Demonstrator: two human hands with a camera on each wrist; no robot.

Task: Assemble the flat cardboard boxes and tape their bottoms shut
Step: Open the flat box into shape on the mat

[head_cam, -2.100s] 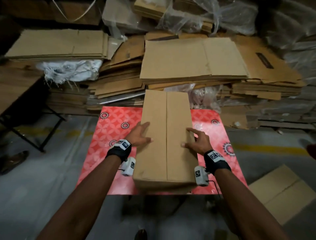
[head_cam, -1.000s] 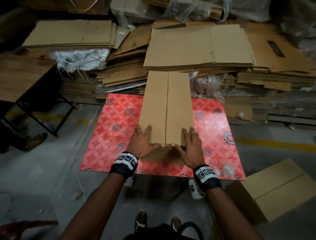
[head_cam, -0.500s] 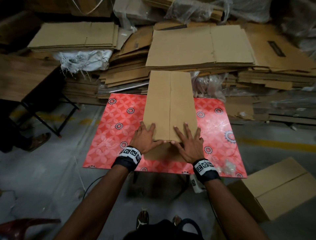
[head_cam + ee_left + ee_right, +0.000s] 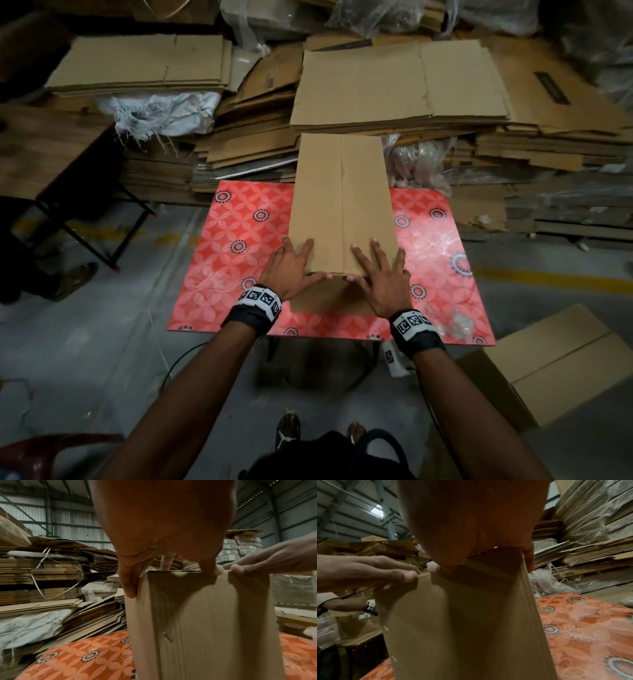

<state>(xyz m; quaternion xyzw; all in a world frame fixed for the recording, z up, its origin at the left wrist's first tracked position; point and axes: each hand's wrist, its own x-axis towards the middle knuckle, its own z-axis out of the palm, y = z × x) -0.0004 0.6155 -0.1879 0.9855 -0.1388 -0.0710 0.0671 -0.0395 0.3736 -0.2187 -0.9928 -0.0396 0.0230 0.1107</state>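
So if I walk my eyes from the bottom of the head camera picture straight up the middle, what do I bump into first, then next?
Shoes → red flowery table → the two hands, left hand and right hand side by side → cardboard box → stack of flat cardboard → plastic-wrapped bundles.

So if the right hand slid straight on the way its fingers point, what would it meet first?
Probably nothing at first: the right hand lies flat on the box, fingers pointing along its top toward the cardboard stacks. Past the far edge, those stacks seem next, though depth is unclear.

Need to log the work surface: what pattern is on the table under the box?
Red-orange table covering with pale petals and dark ringed medallions; head view.
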